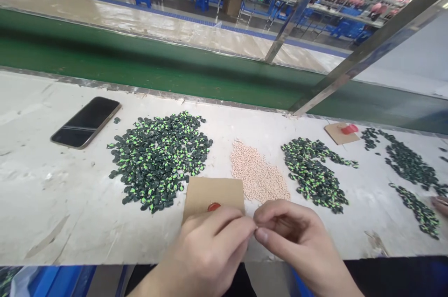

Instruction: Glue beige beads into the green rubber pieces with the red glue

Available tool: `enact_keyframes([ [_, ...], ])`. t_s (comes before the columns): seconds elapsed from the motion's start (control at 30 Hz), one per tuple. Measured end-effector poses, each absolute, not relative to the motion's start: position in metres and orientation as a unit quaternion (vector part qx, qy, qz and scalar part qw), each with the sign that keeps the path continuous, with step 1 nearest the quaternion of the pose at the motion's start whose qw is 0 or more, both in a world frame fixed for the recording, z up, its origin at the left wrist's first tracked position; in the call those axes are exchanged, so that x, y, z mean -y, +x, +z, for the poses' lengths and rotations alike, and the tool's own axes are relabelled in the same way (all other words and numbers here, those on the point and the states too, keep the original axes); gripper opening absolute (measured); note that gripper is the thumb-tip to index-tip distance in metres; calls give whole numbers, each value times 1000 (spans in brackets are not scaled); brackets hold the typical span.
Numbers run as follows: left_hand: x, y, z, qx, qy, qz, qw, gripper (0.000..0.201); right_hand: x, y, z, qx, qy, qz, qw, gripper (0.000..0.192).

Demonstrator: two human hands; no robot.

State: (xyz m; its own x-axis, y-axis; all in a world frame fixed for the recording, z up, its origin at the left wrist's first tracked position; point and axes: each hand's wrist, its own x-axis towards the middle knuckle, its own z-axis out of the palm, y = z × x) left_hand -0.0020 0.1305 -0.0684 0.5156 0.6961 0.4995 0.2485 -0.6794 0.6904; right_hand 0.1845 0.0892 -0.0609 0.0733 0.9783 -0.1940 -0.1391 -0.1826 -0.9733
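My left hand (213, 245) and my right hand (297, 238) meet at the fingertips over the table's front edge, both pinched. Whatever lies between the fingertips is too small and hidden to name. Just beyond my left hand is a piece of brown cardboard (217, 189) with a small red round thing (213, 206) on it, partly covered by the hand. Behind my right hand spreads a heap of tiny pale pink beads or pellets (257, 171). Small dark pieces with bright green marks form a large pile (161, 157) on the left and a smaller pile (315, 173) on the right.
A phone (86, 122) lies at the back left of the white table (80, 213). Further right are another cardboard piece (338, 134) with a red cap-like thing (349, 129), more dark pieces (411, 159) and another person's hand (441, 204). A green belt (140, 64) and metal posts (371, 50) stand behind.
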Motion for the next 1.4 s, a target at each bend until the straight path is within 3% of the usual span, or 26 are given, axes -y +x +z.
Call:
enact_keyframes([
  [0.17,-126,-1,-69,-341,704,425,455,20,-88,185,-60,470,-526,534,467,17],
  [0.3,-125,-5,-61,-409,574,321,632,18,-85,179,-61,532,-534,469,461,19],
  [0.43,-123,-10,-55,-430,495,284,700,15,-81,167,-64,572,-545,396,468,15],
  [0.6,-117,-17,-65,-442,500,285,689,14,-73,159,-70,590,-558,378,443,12],
  [0.77,-115,-36,-81,-506,531,397,551,18,-70,158,-87,610,-602,314,409,17],
  [0.9,-115,-45,-94,-523,595,378,479,20,-71,156,-99,637,-612,288,370,17],
  [1.4,-110,-42,-111,-523,592,374,487,21,-72,155,-107,676,-612,249,327,19],
])
